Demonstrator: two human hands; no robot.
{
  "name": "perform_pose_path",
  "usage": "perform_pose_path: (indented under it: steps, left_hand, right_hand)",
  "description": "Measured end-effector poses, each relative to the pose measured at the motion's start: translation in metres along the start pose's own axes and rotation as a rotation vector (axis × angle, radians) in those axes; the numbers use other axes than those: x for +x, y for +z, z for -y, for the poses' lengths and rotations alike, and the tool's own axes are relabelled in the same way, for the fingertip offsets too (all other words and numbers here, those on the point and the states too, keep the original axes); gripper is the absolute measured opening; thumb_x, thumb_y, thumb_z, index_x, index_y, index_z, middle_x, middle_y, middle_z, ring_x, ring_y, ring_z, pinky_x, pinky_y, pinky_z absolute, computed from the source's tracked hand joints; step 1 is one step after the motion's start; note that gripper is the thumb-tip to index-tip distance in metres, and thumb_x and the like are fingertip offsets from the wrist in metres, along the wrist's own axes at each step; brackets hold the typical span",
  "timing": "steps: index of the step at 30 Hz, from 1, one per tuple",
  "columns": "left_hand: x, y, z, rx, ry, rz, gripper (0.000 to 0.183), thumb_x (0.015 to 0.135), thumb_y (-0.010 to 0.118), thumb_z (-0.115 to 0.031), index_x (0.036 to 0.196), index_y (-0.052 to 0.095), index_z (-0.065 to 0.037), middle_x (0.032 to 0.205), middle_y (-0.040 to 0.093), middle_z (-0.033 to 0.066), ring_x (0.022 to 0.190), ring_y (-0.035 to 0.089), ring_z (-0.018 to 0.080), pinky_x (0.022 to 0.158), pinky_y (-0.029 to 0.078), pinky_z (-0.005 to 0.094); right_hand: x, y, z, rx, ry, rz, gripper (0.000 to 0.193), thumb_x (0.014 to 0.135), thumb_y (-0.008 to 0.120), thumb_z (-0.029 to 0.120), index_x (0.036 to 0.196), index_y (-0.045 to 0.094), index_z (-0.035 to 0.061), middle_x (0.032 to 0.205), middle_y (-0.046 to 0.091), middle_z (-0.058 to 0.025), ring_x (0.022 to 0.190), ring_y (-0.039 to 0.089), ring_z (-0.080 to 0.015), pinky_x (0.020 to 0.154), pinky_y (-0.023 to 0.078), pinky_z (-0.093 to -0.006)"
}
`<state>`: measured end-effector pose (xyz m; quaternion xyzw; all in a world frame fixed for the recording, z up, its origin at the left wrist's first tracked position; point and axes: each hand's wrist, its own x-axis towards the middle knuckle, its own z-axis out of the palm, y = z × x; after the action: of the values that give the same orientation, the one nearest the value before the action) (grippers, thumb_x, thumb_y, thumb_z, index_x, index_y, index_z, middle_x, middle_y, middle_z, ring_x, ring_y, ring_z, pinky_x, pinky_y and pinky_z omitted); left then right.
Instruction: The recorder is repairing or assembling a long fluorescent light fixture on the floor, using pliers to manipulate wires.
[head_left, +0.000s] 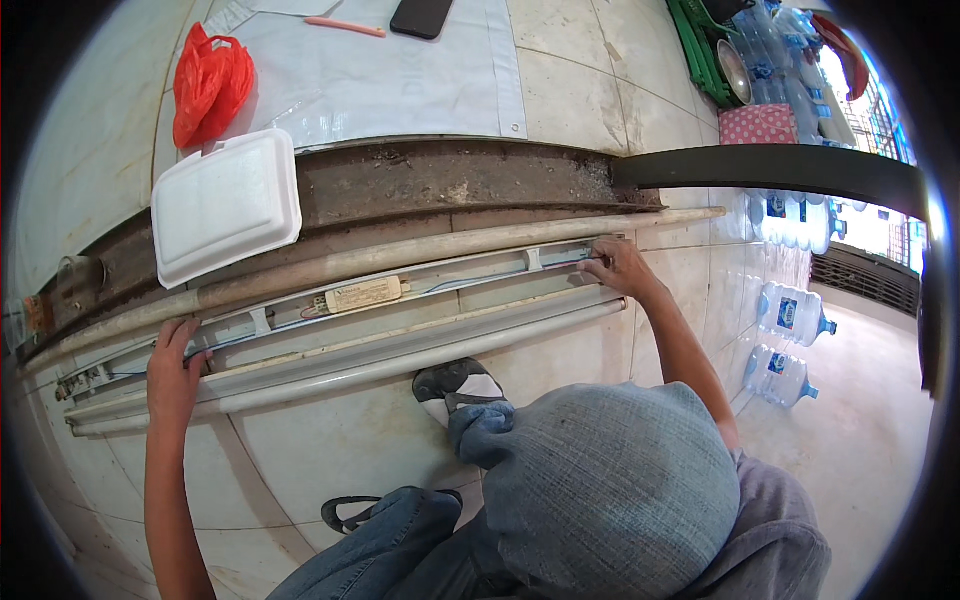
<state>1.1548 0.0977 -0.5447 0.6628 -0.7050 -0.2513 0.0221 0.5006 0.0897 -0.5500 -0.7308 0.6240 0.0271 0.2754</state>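
A long, narrow fluorescent light fixture (470, 272) lies open-faced on the tiled floor across in front of me. A cream ballast (363, 293) with thin wires sits inside its channel. My left hand (178, 362) grips the channel toward its left end, fingers over the far side and thumb on the near side. At the right end, the fingers of my right hand (617, 266) close on the fixture beside the wires; the exact spot they pinch is hidden. Nearer to me, a white tube light (420, 366) lies alongside the fixture.
A long pole (440, 250) and a rusty steel beam (400, 185) run behind the fixture. On the beam rests a white foam box (228, 207), with a red plastic bag (212, 85) beyond. A phone (421, 16) lies on a white sheet. Water bottles (780, 375) stand right; my knee (620, 470) is close.
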Motion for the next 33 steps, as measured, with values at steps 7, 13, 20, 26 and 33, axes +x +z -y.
perform_pose_path:
  steps: [7, 13, 20, 26, 33]
  left_hand:
    - [0.004, 0.004, 0.008, 0.039, 0.123, -0.044, 0.045, 0.072, 0.071, 0.005, 0.115, 0.061, -0.003, 0.115, 0.057, 0.0152, 0.104, 0.058, 0.0353, 0.086, 0.049, 0.0401]
    - [0.005, 0.007, 0.012, 0.011, 0.06, -0.028, 0.044, 0.069, 0.073, 0.003, 0.111, 0.062, -0.002, 0.108, 0.058, 0.0153, 0.099, 0.058, 0.0356, 0.083, 0.048, 0.0415]
    - [0.005, 0.008, 0.013, 0.038, 0.085, -0.052, 0.042, 0.066, 0.076, 0.0, 0.107, 0.064, -0.002, 0.1, 0.056, 0.0133, 0.091, 0.059, 0.0323, 0.077, 0.048, 0.0416]
    - [0.002, 0.005, 0.003, 0.082, 0.105, -0.058, 0.034, 0.065, 0.078, -0.003, 0.094, 0.062, -0.002, 0.094, 0.056, 0.0117, 0.088, 0.06, 0.0341, 0.073, 0.048, 0.0426]
    - [0.001, 0.002, -0.002, 0.098, 0.147, -0.065, 0.034, 0.065, 0.078, -0.003, 0.095, 0.062, -0.001, 0.095, 0.056, 0.0112, 0.089, 0.06, 0.0326, 0.073, 0.049, 0.0418]
  right_hand:
    - [0.003, 0.006, -0.003, -0.07, -0.02, 0.022, 0.041, 0.078, 0.073, 0.036, 0.067, 0.054, 0.0009, 0.062, 0.055, -0.0179, 0.059, 0.054, -0.0366, 0.055, 0.041, -0.0436]
    - [0.012, 0.0, 0.001, -0.092, -0.032, 0.068, 0.041, 0.079, 0.072, 0.036, 0.064, 0.056, 0.0007, 0.058, 0.054, -0.0196, 0.057, 0.053, -0.0389, 0.056, 0.041, -0.046]
    - [0.013, -0.003, 0.007, -0.108, 0.154, 0.135, 0.041, 0.078, 0.073, 0.035, 0.066, 0.061, -0.0023, 0.056, 0.054, -0.0214, 0.055, 0.052, -0.0386, 0.055, 0.042, -0.0449]
    - [0.008, 0.003, 0.0, -0.168, 0.081, 0.078, 0.04, 0.078, 0.074, 0.035, 0.065, 0.063, -0.0018, 0.055, 0.053, -0.0215, 0.055, 0.054, -0.0394, 0.056, 0.045, -0.0451]
    - [0.006, 0.007, 0.002, -0.255, 0.048, 0.003, 0.034, 0.079, 0.072, 0.031, 0.068, 0.066, 0.0001, 0.059, 0.055, -0.0222, 0.058, 0.056, -0.04, 0.057, 0.045, -0.0452]
